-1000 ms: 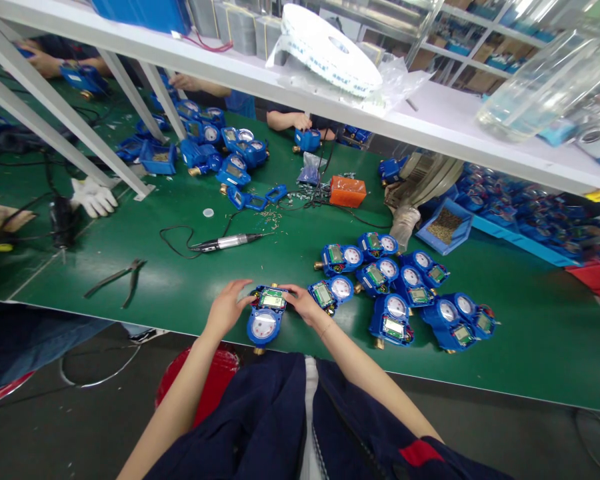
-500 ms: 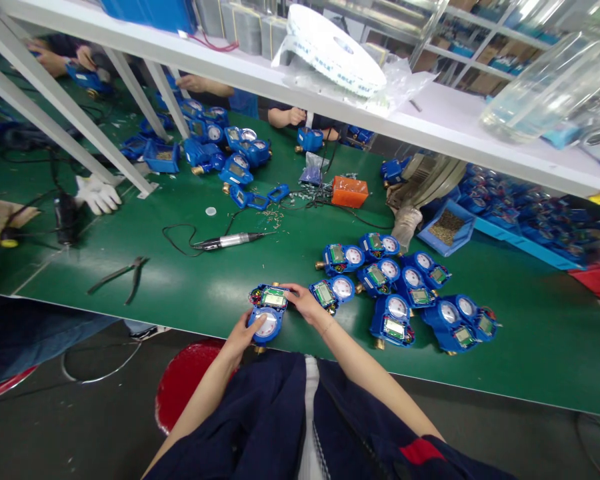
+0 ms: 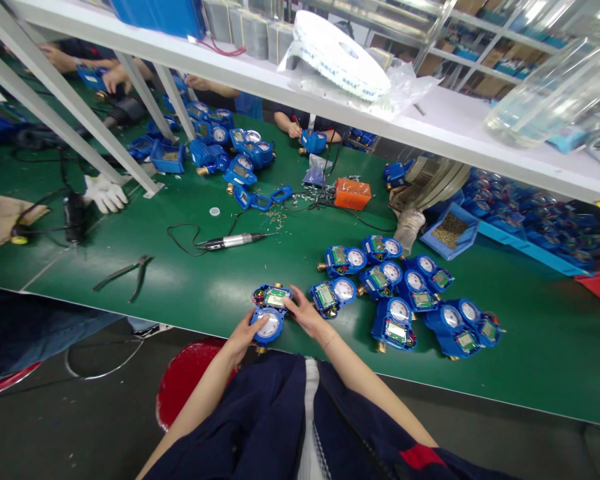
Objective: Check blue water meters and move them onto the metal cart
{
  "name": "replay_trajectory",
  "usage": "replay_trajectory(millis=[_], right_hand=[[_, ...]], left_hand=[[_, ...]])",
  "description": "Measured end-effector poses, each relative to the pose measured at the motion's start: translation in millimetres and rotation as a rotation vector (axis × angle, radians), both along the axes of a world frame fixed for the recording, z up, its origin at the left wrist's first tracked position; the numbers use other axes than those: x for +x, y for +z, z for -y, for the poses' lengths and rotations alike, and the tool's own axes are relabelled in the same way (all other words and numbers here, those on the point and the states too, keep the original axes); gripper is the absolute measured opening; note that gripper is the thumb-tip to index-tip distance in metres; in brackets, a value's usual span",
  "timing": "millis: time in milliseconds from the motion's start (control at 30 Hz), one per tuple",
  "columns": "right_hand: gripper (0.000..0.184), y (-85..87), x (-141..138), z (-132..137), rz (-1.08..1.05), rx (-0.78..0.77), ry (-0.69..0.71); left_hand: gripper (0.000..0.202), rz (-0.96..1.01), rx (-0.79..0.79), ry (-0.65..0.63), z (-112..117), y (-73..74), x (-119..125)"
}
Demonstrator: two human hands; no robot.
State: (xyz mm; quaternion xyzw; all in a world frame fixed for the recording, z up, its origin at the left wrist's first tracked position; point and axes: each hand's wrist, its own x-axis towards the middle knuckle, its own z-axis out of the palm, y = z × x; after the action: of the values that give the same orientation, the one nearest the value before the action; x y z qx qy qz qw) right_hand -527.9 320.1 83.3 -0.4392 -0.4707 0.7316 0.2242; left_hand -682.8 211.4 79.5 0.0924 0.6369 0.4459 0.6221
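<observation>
Near the front edge of the green bench sits a blue water meter (image 3: 269,327), its display part uncovered so the circuit board and wires show. My left hand (image 3: 243,335) grips its left side, with the thumb over the round dial. At the upper right corner, by the display, my right hand (image 3: 305,313) holds the meter between thumb and fingers; the fingertips are partly hidden. Just right of that hand lies another uncovered water meter (image 3: 344,289), apart from it. An electric screwdriver (image 3: 233,241) rests on the bench beyond the held meter.
Several uncovered meters (image 3: 399,310) cluster on the right, near a blue bin of small brass-coloured parts (image 3: 467,248). Pliers (image 3: 139,273) and a white glove (image 3: 105,194) lie left. An orange box (image 3: 353,193) stands behind. A white shelf (image 3: 260,75) crosses overhead; co-workers' hands (image 3: 293,127) show beyond.
My right thumb has shifted onto the display's corner, and the right fingers sit slightly higher along the meter's edge. The meter stays in place between both hands; the view has shifted slightly.
</observation>
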Motion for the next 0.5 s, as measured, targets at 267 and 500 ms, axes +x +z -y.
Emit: replay_trajectory(millis=[267,500], right_hand=[[0.094,2.0,-14,27,-0.037,-0.113,-0.063],[0.106,91.4,-5,25,-0.069,0.056,0.060]], left_hand=[[0.070,0.169,0.085,0.007,-8,12.3,-3],[0.062,0.260,0.377,0.148,7,87.0,19]])
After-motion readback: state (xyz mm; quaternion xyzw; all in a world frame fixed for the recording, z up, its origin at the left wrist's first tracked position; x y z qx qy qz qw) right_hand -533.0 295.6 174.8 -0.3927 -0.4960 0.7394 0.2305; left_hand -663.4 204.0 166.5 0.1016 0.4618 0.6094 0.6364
